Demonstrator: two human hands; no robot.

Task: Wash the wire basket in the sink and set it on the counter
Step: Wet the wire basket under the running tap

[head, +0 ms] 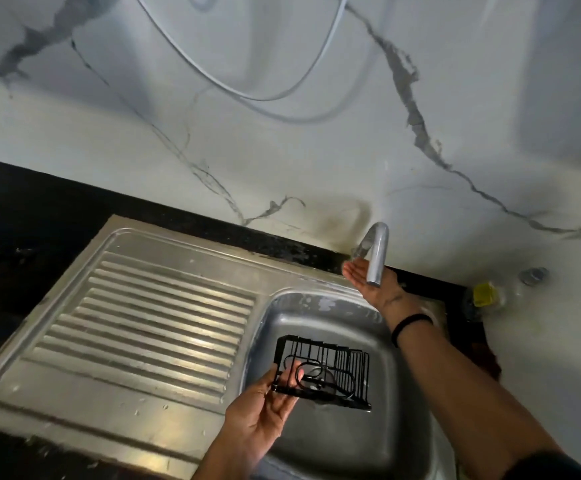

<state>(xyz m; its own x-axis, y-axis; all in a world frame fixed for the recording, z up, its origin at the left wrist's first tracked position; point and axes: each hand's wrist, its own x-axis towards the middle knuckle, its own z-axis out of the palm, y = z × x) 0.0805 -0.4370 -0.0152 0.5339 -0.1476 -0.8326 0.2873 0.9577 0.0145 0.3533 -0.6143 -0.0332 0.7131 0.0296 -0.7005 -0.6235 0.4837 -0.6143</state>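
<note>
- Left hand, lower centre, pinches the black wire basket over the sink.
- Right hand, fingers straight, palm up under the tap.

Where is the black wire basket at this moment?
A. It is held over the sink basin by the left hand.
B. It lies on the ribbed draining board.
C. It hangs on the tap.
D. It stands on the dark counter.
A: the left hand grips the near left edge of the black wire basket, which is over the sink basin, while the right hand, open, is up behind the tap spout.
</note>
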